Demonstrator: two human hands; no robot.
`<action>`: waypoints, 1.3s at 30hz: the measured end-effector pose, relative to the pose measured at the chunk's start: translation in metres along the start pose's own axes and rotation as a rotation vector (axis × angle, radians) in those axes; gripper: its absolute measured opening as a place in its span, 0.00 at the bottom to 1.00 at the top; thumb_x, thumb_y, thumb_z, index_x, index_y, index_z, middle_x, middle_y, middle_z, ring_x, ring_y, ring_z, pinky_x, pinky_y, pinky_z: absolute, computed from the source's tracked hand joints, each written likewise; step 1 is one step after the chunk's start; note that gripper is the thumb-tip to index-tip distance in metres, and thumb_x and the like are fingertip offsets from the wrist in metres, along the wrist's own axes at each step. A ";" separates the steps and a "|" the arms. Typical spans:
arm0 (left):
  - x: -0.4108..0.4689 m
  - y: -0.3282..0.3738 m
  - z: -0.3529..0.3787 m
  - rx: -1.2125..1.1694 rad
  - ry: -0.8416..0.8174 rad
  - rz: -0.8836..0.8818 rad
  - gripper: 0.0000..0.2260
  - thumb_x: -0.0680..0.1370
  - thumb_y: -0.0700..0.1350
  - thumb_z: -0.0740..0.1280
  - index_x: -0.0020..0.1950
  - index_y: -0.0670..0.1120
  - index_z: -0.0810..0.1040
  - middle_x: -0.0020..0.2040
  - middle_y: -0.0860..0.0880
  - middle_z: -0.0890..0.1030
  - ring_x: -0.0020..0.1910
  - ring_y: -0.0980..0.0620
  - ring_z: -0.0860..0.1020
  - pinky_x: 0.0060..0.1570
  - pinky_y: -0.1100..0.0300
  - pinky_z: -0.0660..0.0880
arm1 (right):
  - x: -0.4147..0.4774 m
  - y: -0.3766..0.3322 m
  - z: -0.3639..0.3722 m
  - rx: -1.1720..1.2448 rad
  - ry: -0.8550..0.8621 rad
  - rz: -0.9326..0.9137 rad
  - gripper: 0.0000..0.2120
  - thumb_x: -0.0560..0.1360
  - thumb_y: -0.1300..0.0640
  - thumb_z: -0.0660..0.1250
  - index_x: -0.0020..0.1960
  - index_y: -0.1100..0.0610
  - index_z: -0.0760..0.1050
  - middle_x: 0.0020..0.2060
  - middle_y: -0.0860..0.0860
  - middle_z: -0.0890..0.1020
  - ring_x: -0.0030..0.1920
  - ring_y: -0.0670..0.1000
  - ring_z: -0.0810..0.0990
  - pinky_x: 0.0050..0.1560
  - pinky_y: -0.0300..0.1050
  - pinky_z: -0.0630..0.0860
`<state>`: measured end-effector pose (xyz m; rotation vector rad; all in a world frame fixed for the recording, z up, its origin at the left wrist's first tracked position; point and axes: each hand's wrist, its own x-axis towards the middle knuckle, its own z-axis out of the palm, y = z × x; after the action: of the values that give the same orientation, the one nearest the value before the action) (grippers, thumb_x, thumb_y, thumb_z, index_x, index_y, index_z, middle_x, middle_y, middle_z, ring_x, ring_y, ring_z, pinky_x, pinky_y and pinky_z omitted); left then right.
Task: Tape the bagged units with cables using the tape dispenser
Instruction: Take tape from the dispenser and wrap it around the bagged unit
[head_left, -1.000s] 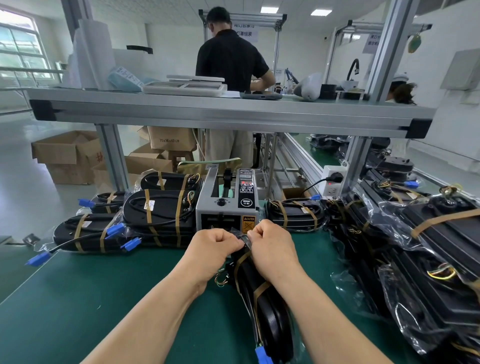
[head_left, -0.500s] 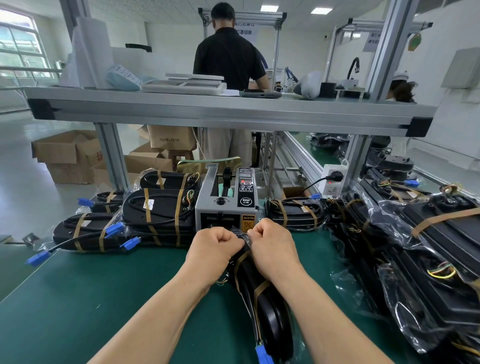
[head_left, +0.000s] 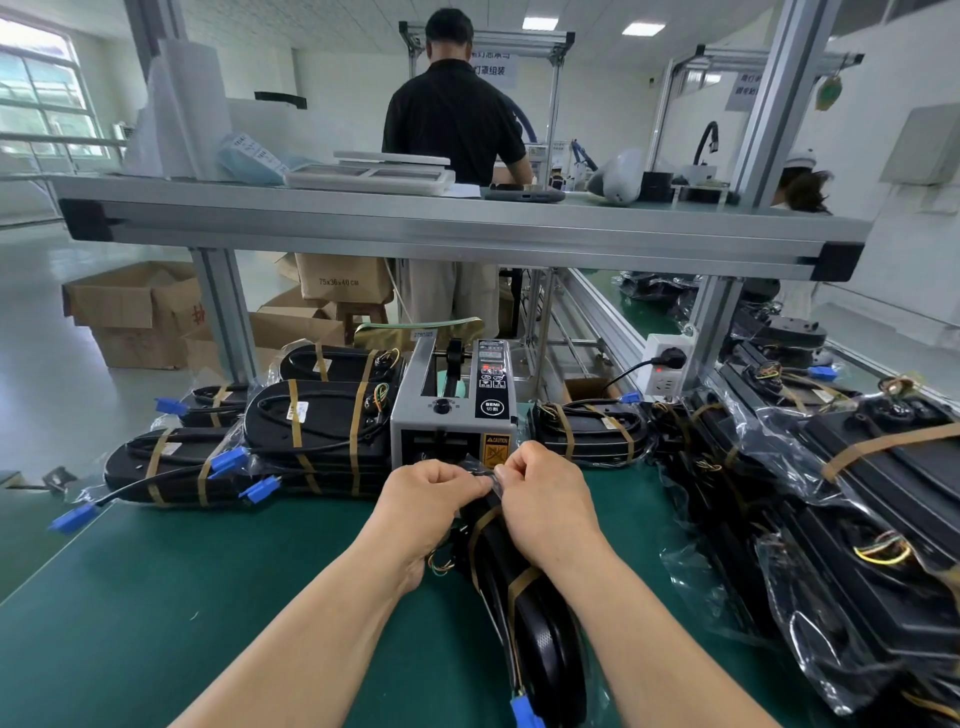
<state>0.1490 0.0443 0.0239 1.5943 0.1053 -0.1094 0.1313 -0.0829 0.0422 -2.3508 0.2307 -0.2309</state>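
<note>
At the near edge of the desk (head_left: 156, 597) a bagged unit (head_left: 540, 639) is laid on the green mat, its long axis running from that edge away toward the tape dispenser (head_left: 449, 415), with a blue plug (head_left: 525, 713) at its near end cut off by the frame. Two tan tape bands are seen across it. Its far end is held between both hands: the left hand (head_left: 423, 506) is closed from the left side, the right hand (head_left: 545, 499) from the right, and the fingertips of both are pinched together on the clear bag (head_left: 480, 467) or a strip of tape there; which of the two is gripped cannot be told, since the fingers cover it. Both hands are about equally near the dispenser's outlet, which lies just beyond them and is largely hidden behind the knuckles, so whether a cut strip is waiting cannot be seen. A reach straight ahead would be judged the shortest for the next strip. Coloured wires (head_left: 439, 564) show under the left wrist. Toward the far left of the desk, taped units (head_left: 317, 431) are stacked beside the dispenser; along the right edge a pile of bagged units (head_left: 857, 519) is heaped, its count unclear under crumpled plastic.
</note>
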 end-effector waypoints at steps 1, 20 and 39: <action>0.001 0.000 0.001 -0.036 0.012 -0.033 0.07 0.73 0.44 0.76 0.39 0.43 0.81 0.21 0.54 0.73 0.19 0.58 0.66 0.20 0.67 0.63 | 0.000 0.000 0.000 -0.002 0.001 -0.002 0.13 0.82 0.51 0.62 0.39 0.49 0.69 0.40 0.46 0.76 0.40 0.48 0.74 0.43 0.46 0.70; 0.010 -0.003 -0.011 -0.078 -0.088 -0.101 0.03 0.73 0.39 0.76 0.40 0.45 0.85 0.31 0.49 0.80 0.23 0.59 0.71 0.22 0.68 0.67 | 0.003 0.005 0.001 -0.004 0.033 -0.019 0.14 0.81 0.42 0.58 0.42 0.48 0.69 0.40 0.46 0.78 0.41 0.48 0.76 0.43 0.47 0.71; -0.053 -0.002 -0.044 0.184 0.190 0.294 0.06 0.76 0.51 0.70 0.42 0.63 0.83 0.40 0.64 0.82 0.38 0.65 0.77 0.44 0.61 0.74 | -0.025 0.011 -0.050 0.322 -0.415 -0.038 0.22 0.65 0.42 0.70 0.49 0.59 0.82 0.41 0.51 0.85 0.43 0.50 0.82 0.48 0.45 0.76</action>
<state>0.0967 0.0886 0.0306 1.7844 0.0076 0.2685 0.0942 -0.1183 0.0668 -2.0268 -0.0518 0.1905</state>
